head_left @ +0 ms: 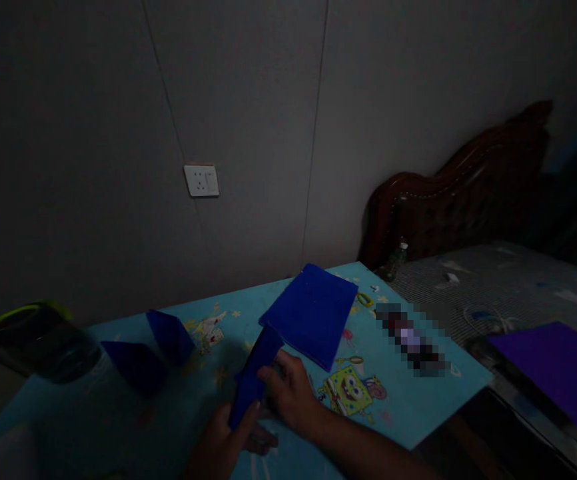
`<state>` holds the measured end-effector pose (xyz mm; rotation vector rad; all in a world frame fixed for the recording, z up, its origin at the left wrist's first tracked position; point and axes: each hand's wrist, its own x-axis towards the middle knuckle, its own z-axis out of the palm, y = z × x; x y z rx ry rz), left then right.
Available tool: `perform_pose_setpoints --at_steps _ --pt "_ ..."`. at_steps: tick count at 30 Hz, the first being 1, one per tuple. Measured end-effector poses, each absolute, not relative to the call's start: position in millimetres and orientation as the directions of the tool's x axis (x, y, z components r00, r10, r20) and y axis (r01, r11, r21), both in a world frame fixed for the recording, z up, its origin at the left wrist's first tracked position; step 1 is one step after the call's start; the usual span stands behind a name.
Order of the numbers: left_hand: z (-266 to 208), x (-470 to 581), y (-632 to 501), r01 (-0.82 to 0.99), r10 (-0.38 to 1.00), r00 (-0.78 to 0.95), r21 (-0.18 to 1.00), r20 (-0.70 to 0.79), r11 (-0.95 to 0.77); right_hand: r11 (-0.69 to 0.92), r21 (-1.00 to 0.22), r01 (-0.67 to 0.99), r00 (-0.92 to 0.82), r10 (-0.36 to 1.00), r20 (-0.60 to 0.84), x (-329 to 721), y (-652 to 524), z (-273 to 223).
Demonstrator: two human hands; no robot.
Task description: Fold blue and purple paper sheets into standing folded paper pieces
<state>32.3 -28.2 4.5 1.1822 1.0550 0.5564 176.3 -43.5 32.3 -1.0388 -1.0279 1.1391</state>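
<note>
Both bare hands are clamping one narrow blue folded piece (254, 377) above the near middle of the table (418, 410); the left hand (228, 430) is pinching its lower end, the thumb pressing on the upper face and the other fingers curling underneath, partly in shadow; the right hand (293, 393) is gripping it higher up along its right edge, the thumb lying on the face and the fingers bending behind, so that neither grip is standing open, though the hidden fingertips are leaving their exact contact unclear. The piece is slanting, its far end pointing up and away and overlapping in view the near left corner of a flat blue sheet stack (313, 313); whether the two are touching, I cannot tell.

Two more blue folded shapes, a nearer one (136, 367) and a farther one (171, 337), are standing to the left, close beside each other; a dark container with a yellow-green rim (38, 340) is showing blurred at the far left; a small yellow-green loop (365, 299) is lying just beside the stack's right corner; a purple sheet (548, 373) is resting well apart, on the right, by the bed (518, 273).
</note>
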Motion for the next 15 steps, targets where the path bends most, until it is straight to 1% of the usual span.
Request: perform_pose_setpoints --at_steps 1,4,8,10,12,13,15 --pt "3 33 -29 0.178 0.818 0.451 0.934 -0.358 0.311 0.102 -0.969 -0.227 0.12 0.99 0.077 178 -42 32" --pt "-3 32 -32 0.23 0.81 0.487 0.942 -0.328 0.244 0.014 -0.944 -0.328 0.022 1.0 0.007 180 -37 27" --pt "-8 28 -37 0.266 0.787 0.519 0.938 -0.334 0.223 -0.021 -0.936 -0.353 -0.001 1.0 -0.022 182 -35 26" --pt "-8 27 -36 0.244 0.784 0.515 0.936 -0.346 0.253 -0.043 -0.931 -0.363 -0.015 0.999 -0.041 185 -34 27" --pt "-5 27 -31 0.178 0.781 0.526 0.941 -0.337 0.287 -0.087 -0.916 -0.391 -0.051 0.996 -0.073 188 -33 27" --pt "-4 28 -27 0.146 0.776 0.538 0.943 -0.329 0.299 -0.095 -0.913 -0.396 -0.069 0.995 -0.073 190 -32 26" --pt "-1 29 -17 0.109 0.783 0.538 0.947 -0.313 0.303 -0.081 -0.922 -0.377 -0.149 0.988 -0.026 193 -30 23"
